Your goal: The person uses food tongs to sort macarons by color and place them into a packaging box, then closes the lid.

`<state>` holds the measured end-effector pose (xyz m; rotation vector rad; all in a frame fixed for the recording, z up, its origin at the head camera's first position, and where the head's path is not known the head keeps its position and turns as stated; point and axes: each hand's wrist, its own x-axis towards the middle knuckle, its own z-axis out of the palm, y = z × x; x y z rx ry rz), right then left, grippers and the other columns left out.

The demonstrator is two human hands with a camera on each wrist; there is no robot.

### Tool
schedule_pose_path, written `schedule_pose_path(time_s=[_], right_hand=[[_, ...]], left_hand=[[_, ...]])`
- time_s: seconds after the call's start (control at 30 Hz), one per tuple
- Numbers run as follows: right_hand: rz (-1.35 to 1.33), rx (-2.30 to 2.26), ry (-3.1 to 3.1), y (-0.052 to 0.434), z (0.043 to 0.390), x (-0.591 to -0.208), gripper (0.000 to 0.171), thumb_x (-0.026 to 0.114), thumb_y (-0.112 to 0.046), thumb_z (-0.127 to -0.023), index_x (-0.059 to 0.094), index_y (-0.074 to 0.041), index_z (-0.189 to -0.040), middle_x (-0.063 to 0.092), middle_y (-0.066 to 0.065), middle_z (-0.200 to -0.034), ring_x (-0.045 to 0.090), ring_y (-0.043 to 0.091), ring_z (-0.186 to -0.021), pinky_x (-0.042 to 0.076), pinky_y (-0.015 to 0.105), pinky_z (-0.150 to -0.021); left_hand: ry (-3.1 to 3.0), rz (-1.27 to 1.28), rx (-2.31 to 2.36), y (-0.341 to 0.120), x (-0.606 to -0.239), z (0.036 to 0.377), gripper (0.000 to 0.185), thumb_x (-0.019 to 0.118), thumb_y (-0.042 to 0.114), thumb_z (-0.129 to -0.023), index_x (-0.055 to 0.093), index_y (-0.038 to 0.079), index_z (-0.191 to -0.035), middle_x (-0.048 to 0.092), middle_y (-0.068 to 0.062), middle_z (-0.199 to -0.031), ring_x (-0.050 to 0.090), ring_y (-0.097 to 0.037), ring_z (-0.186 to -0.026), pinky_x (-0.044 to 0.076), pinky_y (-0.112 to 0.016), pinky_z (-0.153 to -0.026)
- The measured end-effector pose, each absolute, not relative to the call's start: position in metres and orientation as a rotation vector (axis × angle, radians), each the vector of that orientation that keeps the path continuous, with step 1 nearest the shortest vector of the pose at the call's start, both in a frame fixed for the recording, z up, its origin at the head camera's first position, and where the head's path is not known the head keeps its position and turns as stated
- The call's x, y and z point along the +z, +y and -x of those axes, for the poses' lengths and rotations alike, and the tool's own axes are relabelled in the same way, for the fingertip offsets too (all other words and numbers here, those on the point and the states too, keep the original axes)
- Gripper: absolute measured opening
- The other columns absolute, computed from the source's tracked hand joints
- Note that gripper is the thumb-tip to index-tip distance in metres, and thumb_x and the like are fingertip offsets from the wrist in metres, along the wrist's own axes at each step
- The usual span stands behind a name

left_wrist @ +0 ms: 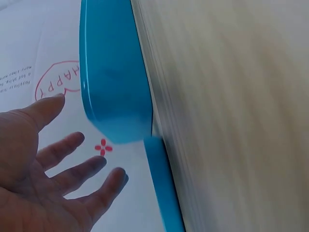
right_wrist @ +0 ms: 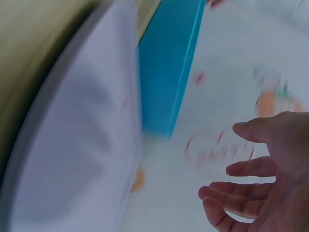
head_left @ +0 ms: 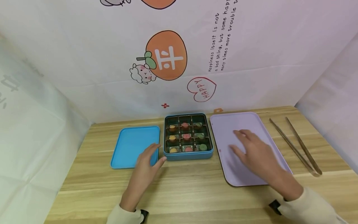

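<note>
A blue tin box (head_left: 188, 156) stands at the middle of the table, its dark tray divided into compartments. Small yellow, pink and green pieces (head_left: 203, 147) that look like macarons or cookies sit in it. My left hand (head_left: 146, 165) hovers by the box's front left corner, over the edge of a flat blue lid (head_left: 131, 146); its fingers are spread and hold nothing. Above the lilac tray (head_left: 226, 130) hangs my right hand (head_left: 255, 154), fingers loosely bent with nothing between them. In the left wrist view the box's side (left_wrist: 116, 72) is beyond the left fingers.
Long metal tongs (head_left: 314, 171) lie on the wooden table (head_left: 190, 199) at the right of the tray. A white printed cloth (head_left: 112, 62) forms the wall behind and at both sides. The box stands between the lid and the tray.
</note>
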<state>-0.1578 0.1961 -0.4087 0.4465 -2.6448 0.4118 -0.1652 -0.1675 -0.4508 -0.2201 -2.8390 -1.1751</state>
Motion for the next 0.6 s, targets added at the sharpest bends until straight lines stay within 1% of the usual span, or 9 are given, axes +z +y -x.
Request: schedule_pose_path(time_s=[0.1, 0.27, 0.3, 0.33, 0.4, 0.47, 0.5, 0.57, 0.6], right_hand=[[-0.551, 0.457, -2.609, 0.162, 0.151, -0.407, 0.055, 0.081, -0.023, -0.09, 0.065, 0.003, -0.136, 0.067, 0.025, -0.127, 0.07, 0.043, -0.109, 0.062, 0.053, -0.068], [-0.692, 0.455, -2.601, 0.11, 0.142, -0.406, 0.055, 0.082, -0.028, -0.091, 0.066, -0.002, -0.137, 0.069, 0.021, -0.128, 0.074, 0.034, -0.104, 0.063, 0.04, -0.065], [-0.708, 0.458, -2.619, 0.101, 0.141, -0.405, 0.053, 0.081, -0.029, -0.092, 0.067, -0.005, -0.137, 0.069, 0.02, -0.13, 0.074, 0.033, -0.103, 0.062, 0.038, -0.063], [-0.725, 0.457, -2.631, 0.093, 0.14, -0.405, 0.053, 0.081, -0.03, -0.092, 0.067, -0.006, -0.137, 0.069, 0.019, -0.13, 0.075, 0.032, -0.101, 0.062, 0.038, -0.062], [-0.756, 0.471, -2.655, 0.077, 0.138, -0.406, 0.052, 0.081, -0.03, -0.093, 0.067, -0.006, -0.137, 0.068, 0.018, -0.132, 0.075, 0.032, -0.103, 0.063, 0.04, -0.066], [-0.784, 0.489, -2.669, 0.064, 0.137, -0.409, 0.051, 0.08, -0.031, -0.094, 0.067, -0.007, -0.137, 0.068, 0.018, -0.133, 0.076, 0.032, -0.102, 0.062, 0.04, -0.066], [-0.803, 0.493, -2.679, 0.058, 0.136, -0.41, 0.05, 0.08, -0.031, -0.094, 0.067, -0.008, -0.137, 0.068, 0.017, -0.134, 0.076, 0.032, -0.103, 0.063, 0.04, -0.066], [-0.84, 0.513, -2.702, 0.047, 0.136, -0.413, 0.051, 0.078, -0.032, -0.096, 0.066, -0.006, -0.139, 0.067, 0.018, -0.137, 0.075, 0.032, -0.108, 0.064, 0.041, -0.071], [-0.861, 0.523, -2.715, 0.041, 0.135, -0.415, 0.051, 0.077, -0.032, -0.097, 0.066, -0.007, -0.14, 0.066, 0.018, -0.139, 0.075, 0.032, -0.109, 0.063, 0.04, -0.07]], left_hand=[[-2.857, 0.203, -1.113, -0.181, -0.451, 0.16, 0.056, 0.076, 0.028, -0.098, 0.059, 0.008, -0.148, 0.045, -0.023, -0.162, 0.039, -0.052, -0.15, 0.032, -0.072, -0.118], [-2.878, 0.172, -1.024, -0.203, -0.45, 0.153, 0.056, 0.078, 0.028, -0.097, 0.061, 0.009, -0.147, 0.045, -0.024, -0.161, 0.037, -0.056, -0.149, 0.033, -0.074, -0.116], [-2.881, 0.17, -1.012, -0.208, -0.449, 0.151, 0.056, 0.078, 0.028, -0.097, 0.061, 0.009, -0.147, 0.045, -0.024, -0.161, 0.036, -0.056, -0.149, 0.033, -0.074, -0.116], [-2.883, 0.169, -1.004, -0.213, -0.449, 0.15, 0.056, 0.078, 0.028, -0.097, 0.061, 0.009, -0.147, 0.045, -0.025, -0.161, 0.036, -0.057, -0.148, 0.033, -0.074, -0.116], [-2.885, 0.165, -0.978, -0.221, -0.449, 0.148, 0.056, 0.078, 0.029, -0.097, 0.061, 0.009, -0.146, 0.045, -0.026, -0.16, 0.036, -0.058, -0.148, 0.033, -0.075, -0.115], [-2.888, 0.158, -0.949, -0.228, -0.449, 0.147, 0.056, 0.078, 0.029, -0.096, 0.062, 0.009, -0.145, 0.045, -0.027, -0.16, 0.036, -0.058, -0.147, 0.034, -0.075, -0.115], [-2.89, 0.154, -0.938, -0.23, -0.448, 0.145, 0.055, 0.078, 0.029, -0.096, 0.062, 0.009, -0.145, 0.045, -0.027, -0.16, 0.036, -0.057, -0.148, 0.034, -0.074, -0.115], [-2.895, 0.145, -0.911, -0.235, -0.448, 0.142, 0.055, 0.078, 0.03, -0.096, 0.062, 0.01, -0.145, 0.045, -0.027, -0.16, 0.036, -0.056, -0.148, 0.035, -0.074, -0.114], [-2.895, 0.144, -0.893, -0.238, -0.447, 0.141, 0.055, 0.079, 0.029, -0.096, 0.062, 0.01, -0.145, 0.045, -0.027, -0.16, 0.037, -0.056, -0.147, 0.036, -0.074, -0.114]])
